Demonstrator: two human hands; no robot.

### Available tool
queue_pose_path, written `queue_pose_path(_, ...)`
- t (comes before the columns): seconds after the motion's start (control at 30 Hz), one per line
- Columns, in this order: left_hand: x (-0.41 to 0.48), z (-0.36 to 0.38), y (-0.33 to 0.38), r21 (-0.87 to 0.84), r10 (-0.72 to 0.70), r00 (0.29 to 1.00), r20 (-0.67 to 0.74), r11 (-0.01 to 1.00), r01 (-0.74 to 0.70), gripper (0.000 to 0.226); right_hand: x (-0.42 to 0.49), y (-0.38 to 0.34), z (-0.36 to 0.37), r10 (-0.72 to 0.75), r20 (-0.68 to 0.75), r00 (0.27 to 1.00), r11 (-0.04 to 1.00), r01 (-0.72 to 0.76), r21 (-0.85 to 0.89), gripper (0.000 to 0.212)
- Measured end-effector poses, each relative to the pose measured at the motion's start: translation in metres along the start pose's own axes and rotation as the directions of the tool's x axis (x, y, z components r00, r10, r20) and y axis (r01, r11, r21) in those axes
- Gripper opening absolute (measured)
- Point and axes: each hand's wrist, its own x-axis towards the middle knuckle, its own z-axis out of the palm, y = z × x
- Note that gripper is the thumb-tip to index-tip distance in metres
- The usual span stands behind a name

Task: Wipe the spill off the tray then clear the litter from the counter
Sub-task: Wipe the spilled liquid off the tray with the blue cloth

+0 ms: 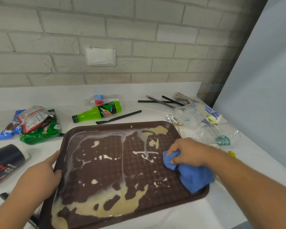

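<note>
On white counter [73, 100], against a pale brick wall [139, 30] with one white cover plate [101, 57] on it. Grey flat panel [263, 80] closes off the right side.

Brown tray [115, 123] sits front-centre, slightly skewed. Spill [115, 207]: creamy beige liquid, pooled thickest along the near edge and near-left corner, second patch at the far-right corner, thin streaks and drops across the textured middle.

Left hand [39, 177] grips the tray's left rim, thumb curled over the edge. Right hand [187, 154] holds a bunched blue cloth [195, 179] down on the right part of the tray, with the cloth trailing to the near-right rim.

Litter on the counter:
- left: pile of snack wrappers [35, 126], blue, red and green, just beside the tray's far-left corner
- near left: dark bottle [5, 162] on its side
- behind tray: green soda bottle [97, 112] on its side, clear bottle [102, 100] behind it, black straw [119, 117] just off the far rim
- back right: more black straws [160, 101], crossed
- right: foil ball [172, 119], crumpled plastic bag [190, 113], clear cup [221, 138] with green logo, lying over

Small yellow thing [232, 154] past the right forearm, can't tell what it is.
</note>
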Motion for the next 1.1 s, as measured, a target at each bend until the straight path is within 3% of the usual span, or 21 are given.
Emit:
queue_pose_path(0.1, 0.009, 0.006, -0.007, -0.037, -0.007, 1.000, -0.014, 0.999, 0.006, 0.069, -0.011, 0.001, -0.043, 0.116, 0.117, 0.986, 0.971, -0.088, -0.220, 0.014)
queue_pose_path(0.2, 0.017, 0.017, -0.016, -0.084, -0.033, 0.999, -0.034, 0.996, 0.030, 0.069, -0.024, -0.003, -0.054, 0.257, 0.364, 0.895, 0.901, -0.085, -0.425, 0.028)
queue_pose_path(0.27, 0.020, 0.022, -0.020, -0.117, -0.029, 0.998, -0.051, 0.993, 0.022, 0.069, -0.030, -0.005, -0.043, 0.287, 0.436, 0.853, 0.877, -0.050, -0.478, 0.032)
queue_pose_path(0.43, 0.022, 0.025, -0.022, -0.089, -0.019, 0.997, -0.081, 0.996, 0.012, 0.068, -0.031, -0.015, -0.007, 0.197, 0.490, 0.849, 0.823, 0.129, -0.554, 0.028)
queue_pose_path(0.53, 0.022, 0.025, -0.022, -0.095, -0.003, 0.997, -0.074, 0.995, -0.004, 0.067, -0.030, -0.016, -0.017, 0.149, 0.527, 0.836, 0.942, 0.042, -0.333, 0.025)
queue_pose_path(0.63, 0.022, 0.024, -0.021, -0.127, 0.004, 0.999, -0.051, 0.992, -0.010, 0.068, -0.028, -0.008, -0.046, 0.145, 0.407, 0.902, 0.967, -0.041, -0.253, 0.024)
queue_pose_path(0.77, 0.022, 0.021, -0.020, -0.099, 0.004, 0.998, -0.057, 0.995, -0.009, 0.069, -0.026, -0.011, -0.058, 0.194, 0.381, 0.904, 0.925, -0.039, -0.378, 0.025)
queue_pose_path(0.97, 0.023, 0.024, -0.023, -0.081, -0.012, 0.997, -0.076, 0.997, 0.006, 0.069, -0.018, -0.022, 0.001, 0.248, 0.529, 0.812, 0.753, 0.182, -0.632, 0.012)
queue_pose_path(1.1, 0.020, 0.021, -0.020, -0.098, 0.001, 0.998, -0.055, 0.995, -0.006, 0.068, -0.012, -0.022, 0.001, 0.280, 0.491, 0.825, 0.692, 0.182, -0.699, 0.014)
